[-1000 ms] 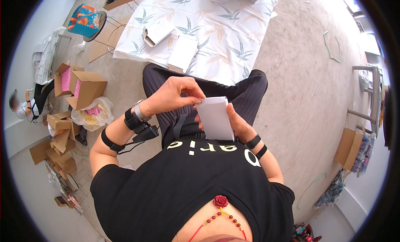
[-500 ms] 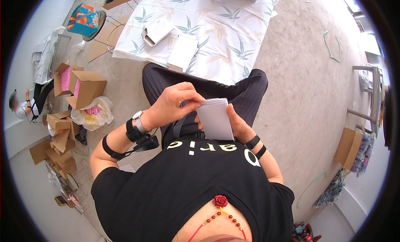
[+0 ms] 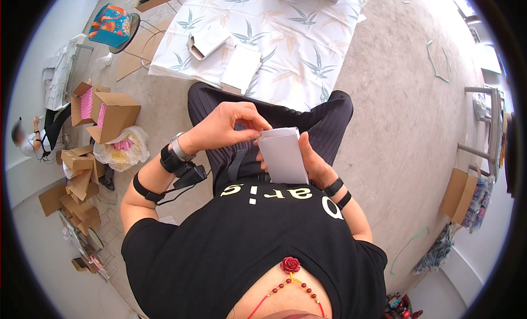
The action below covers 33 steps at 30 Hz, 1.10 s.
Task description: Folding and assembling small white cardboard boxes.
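Observation:
A slim white carton [image 3: 284, 160] stands upright over my lap, close to my shirt. My right hand [image 3: 314, 158] wraps round it, thumb along the right side and fingertips showing at the left. At the carton's top left corner, the thumb and forefinger of my left hand [image 3: 237, 124] are pinched together on the edge of the top flap. Whatever lies inside the carton is hidden. On the table beyond my knees, a white box with an open end [image 3: 209, 43] lies beside a flat white carton [image 3: 241, 66].
A leaf-patterned cloth covers the table [image 3: 296, 50], with white stacks at its far edge. To the left are a stool with a blue bag [image 3: 110, 25], open cardboard boxes [image 3: 118, 116], a plastic bag [image 3: 122, 149] and a seated person [image 3: 33, 140]. A metal rack [image 3: 483, 121] stands right.
My left hand has shifted slightly left and up along the carton's top, its wrist lifting. The carton's top edge has changed shape a little. My right hand keeps its hold.

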{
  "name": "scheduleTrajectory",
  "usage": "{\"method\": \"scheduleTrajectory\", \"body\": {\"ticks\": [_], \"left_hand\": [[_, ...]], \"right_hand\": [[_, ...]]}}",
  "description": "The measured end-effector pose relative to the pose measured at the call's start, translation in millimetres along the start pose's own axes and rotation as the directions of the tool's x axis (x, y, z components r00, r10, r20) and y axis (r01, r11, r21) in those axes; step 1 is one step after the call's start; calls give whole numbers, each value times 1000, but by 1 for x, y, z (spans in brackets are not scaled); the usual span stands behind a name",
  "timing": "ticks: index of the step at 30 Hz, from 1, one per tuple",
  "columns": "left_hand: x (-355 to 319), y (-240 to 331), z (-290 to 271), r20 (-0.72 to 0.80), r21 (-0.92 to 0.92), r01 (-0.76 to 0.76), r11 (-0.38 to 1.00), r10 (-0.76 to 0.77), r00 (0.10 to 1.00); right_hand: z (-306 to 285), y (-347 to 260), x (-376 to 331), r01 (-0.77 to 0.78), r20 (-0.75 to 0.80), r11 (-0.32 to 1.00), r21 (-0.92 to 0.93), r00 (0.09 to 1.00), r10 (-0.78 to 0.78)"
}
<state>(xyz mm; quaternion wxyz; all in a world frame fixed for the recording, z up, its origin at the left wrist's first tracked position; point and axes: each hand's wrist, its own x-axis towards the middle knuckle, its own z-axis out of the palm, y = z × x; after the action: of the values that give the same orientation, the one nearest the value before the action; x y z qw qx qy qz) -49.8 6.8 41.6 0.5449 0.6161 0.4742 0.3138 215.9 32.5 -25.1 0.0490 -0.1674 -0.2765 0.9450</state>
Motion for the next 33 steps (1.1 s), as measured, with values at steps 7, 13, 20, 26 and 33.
{"method": "scheduleTrajectory", "body": {"ticks": [7,13,20,26,33], "left_hand": [[0,8,7,-43,39,23,999,-22,999],[0,3,12,-34,181,-12,983,19,999],[3,5,6,23,163,-74,984,71,997],[4,7,2,85,197,-42,980,26,996],[4,10,-1,121,273,-65,960,33,992]], "right_hand": [[-3,-1,1,20,6,999,30,1000,-20],[0,-2,3,-1,-51,1000,31,999,2],[3,-4,2,-15,-92,1000,9,996,16],[4,-3,2,-7,-59,998,63,998,11],[1,-1,3,-4,-23,997,73,1000,5]]}}
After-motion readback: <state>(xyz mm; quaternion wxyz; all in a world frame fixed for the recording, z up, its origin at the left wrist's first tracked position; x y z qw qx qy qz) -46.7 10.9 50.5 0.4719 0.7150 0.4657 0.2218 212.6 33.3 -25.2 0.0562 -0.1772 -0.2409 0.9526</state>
